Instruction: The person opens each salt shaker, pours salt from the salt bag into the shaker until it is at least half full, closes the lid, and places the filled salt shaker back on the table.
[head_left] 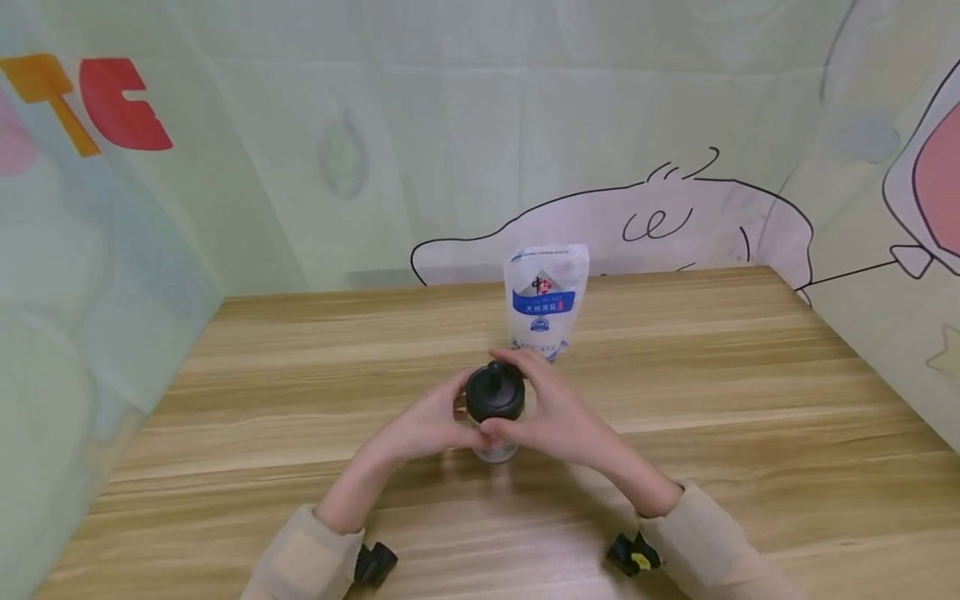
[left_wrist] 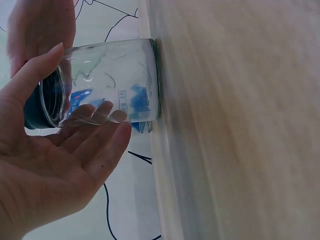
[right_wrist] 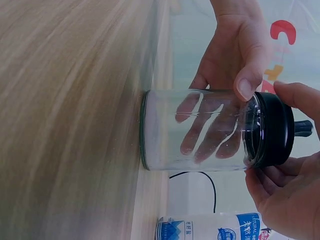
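A clear glass jar (right_wrist: pixel 167 132) with a black lid (head_left: pixel 497 403) stands upright on the wooden table. A layer of white stuff lies at its bottom, and a small dark knob (right_wrist: pixel 303 128) tops the lid. My left hand (head_left: pixel 429 427) holds the glass body, its fingers wrapped behind the jar and the thumb near the neck. From the other side my right hand (head_left: pixel 561 414) grips the lid between thumb and fingers. Just behind the hands, a white and blue pouch (head_left: pixel 543 279) with printed lettering stands upright.
The wood-grain table (head_left: pixel 322 358) runs back to a pale printed cloth backdrop (head_left: pixel 465 142), which also closes off the left and right sides. A black wrist device (head_left: pixel 375 564) sits by the left cuff and another black wrist device (head_left: pixel 626 556) by the right cuff.
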